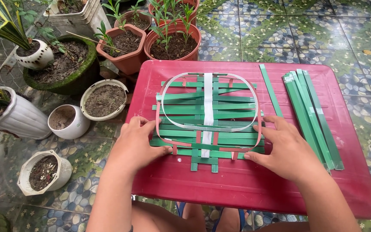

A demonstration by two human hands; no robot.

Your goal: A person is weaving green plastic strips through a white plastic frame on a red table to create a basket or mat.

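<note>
Two bare hands are pressing on a woven mat (207,124) of green plastic strapping that is lying flat at the middle of a red plastic table (245,184). The left hand (136,144) is resting on the mat's left edge, fingers spread and extended, palm down — it is gripping nothing, only holding the strips in place. The right hand (286,150) is resting on the mat's right edge in the same way, fingers open and flat, thumb pointing toward the weave.

One white strip (208,107) is running down the centre of the mat from the far edge to the near edge. A white strap loop (170,88) is lying on top of the weave as a rounded frame, and a red strap loop (259,133) is showing along the lower left and right sides.

Loose green strips (310,111) are lying in a bundle on the table's right part, well apart from the mat; a single green strip (270,90) is lying between bundle and mat.

Several soil-filled pots — terracotta pots (168,43) beyond the table, white pots (67,122) to its left — are standing on a patterned tile floor (323,30).
</note>
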